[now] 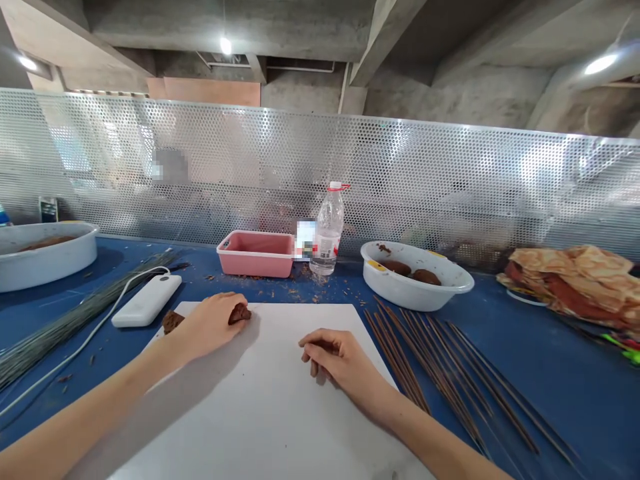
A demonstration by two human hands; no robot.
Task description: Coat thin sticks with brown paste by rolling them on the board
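My left hand (pixel 217 323) is over the far left part of a white board (pixel 240 413), its fingers curled round a lump of brown dough (pixel 241 313). A second brown lump (pixel 173 322) sits at the board's left edge, partly behind my left forearm. To the right, my right hand (pixel 333 357) hovers low over the board. Its fingers are bent, with the thumb and forefinger tips close together; whether anything is between them is hidden. Right of this hand lie several thin sticks coated in brown (pixel 435 360), spread along the board's right edge.
Behind the board stand a pink plastic box (pixel 256 267), a clear water bottle (pixel 327 233) and a white basin (pixel 415 293) holding brown lumps. On the left are a white power bank (pixel 147 301) with its cable, a bundle of thin grey rods (pixel 75 317) and another basin (pixel 55 257). Crumpled paper (pixel 585 280) lies right.
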